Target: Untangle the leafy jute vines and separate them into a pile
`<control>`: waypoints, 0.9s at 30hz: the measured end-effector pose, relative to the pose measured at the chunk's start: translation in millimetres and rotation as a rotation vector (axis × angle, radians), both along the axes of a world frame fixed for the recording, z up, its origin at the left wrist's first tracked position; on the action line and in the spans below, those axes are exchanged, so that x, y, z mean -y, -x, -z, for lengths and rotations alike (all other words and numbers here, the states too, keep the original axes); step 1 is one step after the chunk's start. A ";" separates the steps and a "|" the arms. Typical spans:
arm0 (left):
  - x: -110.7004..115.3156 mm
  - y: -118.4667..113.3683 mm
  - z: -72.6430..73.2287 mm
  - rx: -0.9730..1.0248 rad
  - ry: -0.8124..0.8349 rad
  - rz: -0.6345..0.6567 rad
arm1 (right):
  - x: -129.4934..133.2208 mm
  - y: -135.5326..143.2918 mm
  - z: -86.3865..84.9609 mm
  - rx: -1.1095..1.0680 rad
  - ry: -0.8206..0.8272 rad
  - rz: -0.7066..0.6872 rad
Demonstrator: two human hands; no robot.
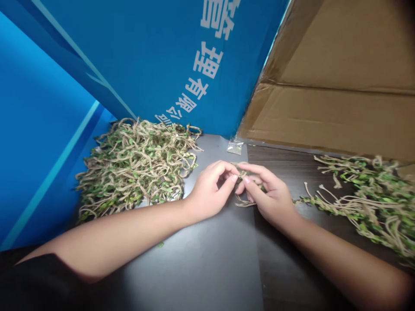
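Note:
Both hands meet over the grey mat, pinching a thin piece of leafy twine (242, 174) between them. My left hand (212, 188) comes in from the left, thumb and forefinger closed on the twine. Opposite it, my right hand (271, 192) grips the same twine with thumb and fingers. A loose tan end of it hangs below the fingertips; much of the piece is hidden by the fingers. To the left lies a large heap of twine with small green leaves (139, 166). On the right is another bunch of leafy twine (372, 203), its strands lying more in line.
A grey mat (194, 259) covers part of the dark wooden table (282, 268). Blue panels with white characters (207, 60) stand behind, and a cardboard box (340, 112) stands at the back right. A small clear plastic packet (234, 147) lies near the box's corner.

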State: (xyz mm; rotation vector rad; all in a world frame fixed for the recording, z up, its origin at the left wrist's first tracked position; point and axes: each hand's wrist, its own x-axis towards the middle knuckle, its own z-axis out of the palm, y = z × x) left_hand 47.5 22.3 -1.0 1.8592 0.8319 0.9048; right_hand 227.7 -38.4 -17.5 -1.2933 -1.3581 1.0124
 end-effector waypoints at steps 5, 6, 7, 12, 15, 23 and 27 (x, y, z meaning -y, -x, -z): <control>0.7 1.6 0.0 0.008 -0.044 -0.021 | -1.0 -0.2 -2.3 0.083 0.004 0.046; 0.9 1.8 0.0 0.010 -0.047 -0.025 | -1.1 -0.2 -3.1 0.098 0.008 0.045; 1.0 2.0 0.0 0.013 -0.052 -0.030 | -1.1 -0.2 -3.8 0.111 0.007 0.043; 0.9 2.7 1.4 0.031 -0.106 -0.028 | 0.5 0.1 -5.7 0.097 -0.007 0.042; 0.7 2.9 2.5 0.033 -0.111 -0.033 | 1.5 0.0 -4.9 0.080 -0.010 0.058; 1.7 1.7 5.6 0.041 -0.032 -0.052 | -0.1 1.3 -1.6 0.019 -0.052 0.101; 2.0 0.2 3.9 0.015 -0.014 -0.040 | -0.1 1.5 -4.4 0.074 -0.093 0.207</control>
